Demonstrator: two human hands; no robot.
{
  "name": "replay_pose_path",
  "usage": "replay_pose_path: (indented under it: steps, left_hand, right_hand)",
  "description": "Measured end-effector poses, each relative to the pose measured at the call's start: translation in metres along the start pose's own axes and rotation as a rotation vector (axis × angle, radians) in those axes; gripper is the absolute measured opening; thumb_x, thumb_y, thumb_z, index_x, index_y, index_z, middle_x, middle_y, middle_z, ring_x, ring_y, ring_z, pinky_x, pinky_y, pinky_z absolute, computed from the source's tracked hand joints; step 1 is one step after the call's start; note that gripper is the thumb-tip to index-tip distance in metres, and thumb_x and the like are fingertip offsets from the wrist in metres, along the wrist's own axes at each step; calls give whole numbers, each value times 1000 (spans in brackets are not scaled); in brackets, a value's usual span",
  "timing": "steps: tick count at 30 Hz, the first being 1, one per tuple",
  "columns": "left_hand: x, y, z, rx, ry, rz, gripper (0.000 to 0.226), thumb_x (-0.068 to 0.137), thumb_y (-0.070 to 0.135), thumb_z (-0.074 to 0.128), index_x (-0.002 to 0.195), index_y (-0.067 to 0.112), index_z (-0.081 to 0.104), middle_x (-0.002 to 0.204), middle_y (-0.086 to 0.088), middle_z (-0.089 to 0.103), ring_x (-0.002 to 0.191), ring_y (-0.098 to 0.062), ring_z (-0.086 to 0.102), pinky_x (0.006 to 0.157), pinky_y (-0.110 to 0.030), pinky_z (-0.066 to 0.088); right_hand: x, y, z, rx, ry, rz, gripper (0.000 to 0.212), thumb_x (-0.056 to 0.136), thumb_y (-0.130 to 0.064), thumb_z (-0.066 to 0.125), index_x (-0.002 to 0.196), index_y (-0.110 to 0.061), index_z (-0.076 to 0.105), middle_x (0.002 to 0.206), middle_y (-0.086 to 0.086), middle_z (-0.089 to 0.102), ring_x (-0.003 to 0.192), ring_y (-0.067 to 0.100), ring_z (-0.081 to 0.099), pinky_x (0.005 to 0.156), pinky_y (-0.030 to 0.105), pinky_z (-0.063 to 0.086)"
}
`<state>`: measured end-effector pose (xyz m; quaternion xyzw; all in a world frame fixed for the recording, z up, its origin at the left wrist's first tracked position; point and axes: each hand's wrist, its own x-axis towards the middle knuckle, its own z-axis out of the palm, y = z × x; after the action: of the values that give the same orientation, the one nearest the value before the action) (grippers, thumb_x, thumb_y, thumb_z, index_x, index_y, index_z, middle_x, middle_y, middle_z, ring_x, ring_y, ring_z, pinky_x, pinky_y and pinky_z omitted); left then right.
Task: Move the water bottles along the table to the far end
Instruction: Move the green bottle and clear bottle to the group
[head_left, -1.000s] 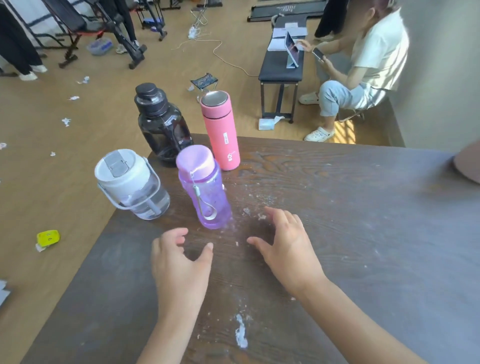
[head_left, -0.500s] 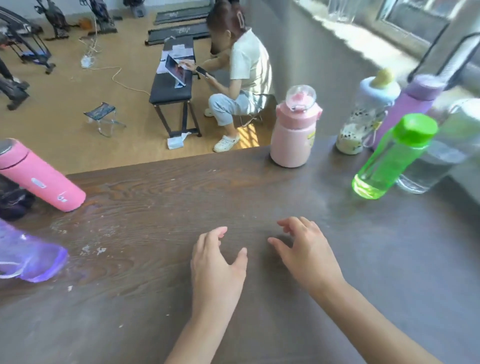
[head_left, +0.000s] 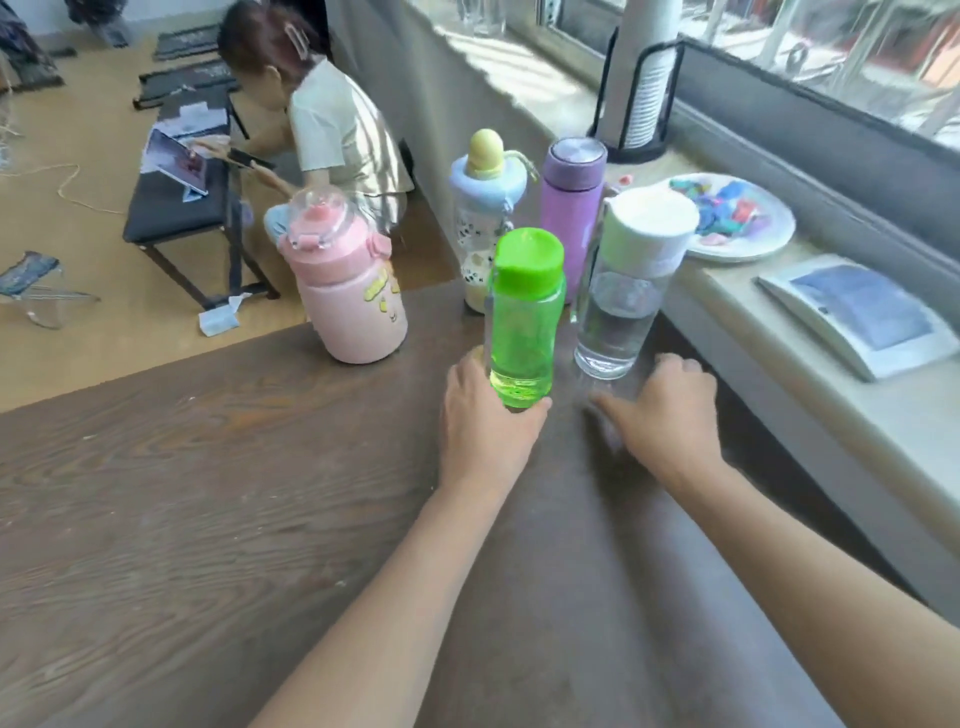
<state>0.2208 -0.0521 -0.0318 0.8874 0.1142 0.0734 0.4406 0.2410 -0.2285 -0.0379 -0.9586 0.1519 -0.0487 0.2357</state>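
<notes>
Several bottles stand at the right end of the dark wooden table. My left hand wraps the base of the green bottle, thumb in front and fingers round its left side. My right hand lies open on the table just below and to the right of the clear bottle with a white cap, apart from it. Behind them are a pink jug-shaped bottle, a blue-collared bottle with a yellow top and a purple flask.
A pale window ledge runs along the table's right side with a paper plate of coloured bits, a booklet and a stack of cups in a black holder. A person sits on the floor by a black bench.
My view has swung from the table's left end to its right end. Both hands travelled right; the left one now holds the green bottle's base and the right one has come up to the clear bottle.
</notes>
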Motion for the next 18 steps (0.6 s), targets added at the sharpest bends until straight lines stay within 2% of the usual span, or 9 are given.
replay_pose_path:
  steps: [1, 2, 4, 5, 9, 12, 14, 16, 18]
  left_hand:
    - [4, 1, 4, -3, 23, -12, 69, 73, 30, 95, 130, 7, 64, 125, -14, 69, 126, -33, 59, 98, -33, 41]
    - [7, 1, 7, -10, 47, -18, 69, 72, 29, 96, 129, 6, 65, 123, -15, 70, 124, -34, 61, 97, -35, 42]
    - [12, -1, 13, -35, 89, -18, 66, 69, 27, 98, 124, 7, 67, 117, -15, 73, 118, -36, 65, 92, -37, 45]
    - [14, -3, 15, -44, 100, -14, 64, 68, 27, 99, 121, 8, 68, 115, -14, 74, 114, -37, 68, 87, -36, 46]
    - [22, -6, 13, -75, 106, -8, 61, 63, 32, 100, 113, 18, 67, 104, -5, 79, 102, -32, 73, 68, -26, 36]
    - [17, -6, 4, -126, 126, -2, 57, 59, 30, 102, 103, 20, 67, 96, -3, 81, 92, -28, 75, 65, -24, 37]
    - [7, -8, -7, -167, 160, 11, 56, 58, 31, 103, 92, 29, 59, 86, 3, 79, 81, -22, 73, 62, -21, 36]
    - [-6, -15, -26, -178, 196, 23, 56, 57, 35, 102, 86, 31, 54, 72, 13, 69, 70, -19, 65, 59, -23, 34]
    - [-19, -31, -52, -155, 218, 12, 52, 57, 37, 101, 87, 23, 62, 69, 12, 68, 71, -22, 66, 61, -31, 42]
  right_hand:
    - [9, -1, -1, 61, -16, -21, 75, 76, -49, 83, 126, 2, 60, 122, 23, 65, 117, 44, 55, 99, 47, 45]
    - [16, -2, -1, 161, -26, -55, 67, 74, -49, 82, 122, -5, 64, 118, 17, 70, 114, 40, 61, 97, 47, 48]
    - [24, -5, 0, 384, 10, -106, 39, 70, -42, 82, 98, -17, 69, 96, 4, 77, 95, 28, 71, 81, 44, 55]
    - [28, -6, 3, 466, 31, -112, 33, 69, -37, 83, 92, -19, 67, 89, -1, 76, 87, 22, 72, 74, 41, 56]
    - [38, -4, 7, 540, 8, -51, 53, 66, -39, 90, 106, -23, 59, 99, -6, 72, 93, 14, 69, 64, 20, 46]
    - [34, -3, 5, 491, 16, -37, 56, 62, -45, 89, 105, -24, 61, 94, -9, 73, 85, 8, 69, 61, 18, 45]
    - [17, -6, 4, 466, 11, -61, 55, 61, -49, 89, 104, -26, 62, 88, -14, 72, 77, -8, 66, 59, 14, 44]
    - [-8, -11, 5, 451, -10, -89, 52, 61, -50, 89, 100, -32, 61, 84, -20, 70, 76, -21, 62, 57, 10, 43]
    - [-38, -20, 8, 455, -48, -132, 46, 62, -48, 89, 95, -36, 59, 88, -22, 71, 80, -22, 62, 57, 7, 46]
